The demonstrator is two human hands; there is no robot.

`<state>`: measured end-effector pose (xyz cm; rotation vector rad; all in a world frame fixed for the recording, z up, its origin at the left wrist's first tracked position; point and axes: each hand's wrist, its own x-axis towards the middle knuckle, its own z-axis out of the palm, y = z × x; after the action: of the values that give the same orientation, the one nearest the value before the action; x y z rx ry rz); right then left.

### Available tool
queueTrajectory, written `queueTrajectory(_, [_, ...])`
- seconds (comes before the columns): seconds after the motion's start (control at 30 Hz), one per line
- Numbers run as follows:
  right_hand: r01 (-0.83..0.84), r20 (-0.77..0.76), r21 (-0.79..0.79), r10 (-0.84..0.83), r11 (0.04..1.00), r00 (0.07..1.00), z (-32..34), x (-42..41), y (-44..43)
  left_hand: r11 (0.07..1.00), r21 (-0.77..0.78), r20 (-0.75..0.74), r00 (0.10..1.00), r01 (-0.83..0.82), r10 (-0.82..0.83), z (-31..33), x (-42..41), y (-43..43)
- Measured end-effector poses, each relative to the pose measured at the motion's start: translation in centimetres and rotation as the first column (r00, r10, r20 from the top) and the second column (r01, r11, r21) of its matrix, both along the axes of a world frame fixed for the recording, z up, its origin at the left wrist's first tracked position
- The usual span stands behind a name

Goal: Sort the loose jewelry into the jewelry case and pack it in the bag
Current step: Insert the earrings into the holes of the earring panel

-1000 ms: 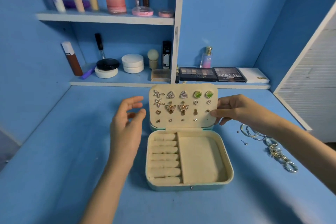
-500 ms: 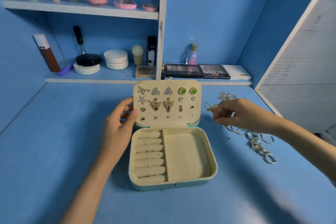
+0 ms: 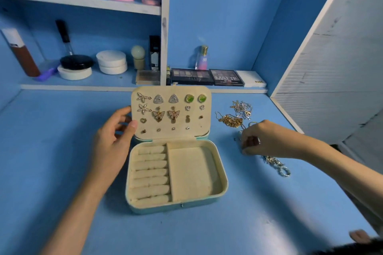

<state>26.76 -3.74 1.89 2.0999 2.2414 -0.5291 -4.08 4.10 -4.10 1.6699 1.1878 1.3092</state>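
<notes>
left hand (image 3: 112, 145) grips lid (image 3: 204, 128), right hand (image 3: 265, 141) — jewelry (image 3: 230, 120)

The light is soft and rather dim, with a heavy blue cast throughout. A pale sheen lies on the table (image 3: 269, 225) toward 5 o'clock. A soft shadow pools beside the jewelry case (image 3: 157, 210) toward 7 o'clock. The upper shelf (image 3: 83, 2) at 11 o'clock is blurred, and wide-angle distortion bends the edges.
</notes>
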Motion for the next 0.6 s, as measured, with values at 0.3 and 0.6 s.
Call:
queueTrajectory(0.3, [-0.034, -0.125, 0.247, 0.067, 0.968, 0.990, -0.3, -1.5, 0.7, 1.000, -0.017, 0.000, 1.000, -0.012, 0.012, 0.1, 0.0, -0.1])
queueTrajectory(0.6, [-0.104, -0.149, 0.436, 0.185, 0.894, 0.971, -0.9, -5.1, 2.8, 1.000, 0.011, -0.008, 1.000, -0.002, 0.002, -0.5, -0.2, 0.3])
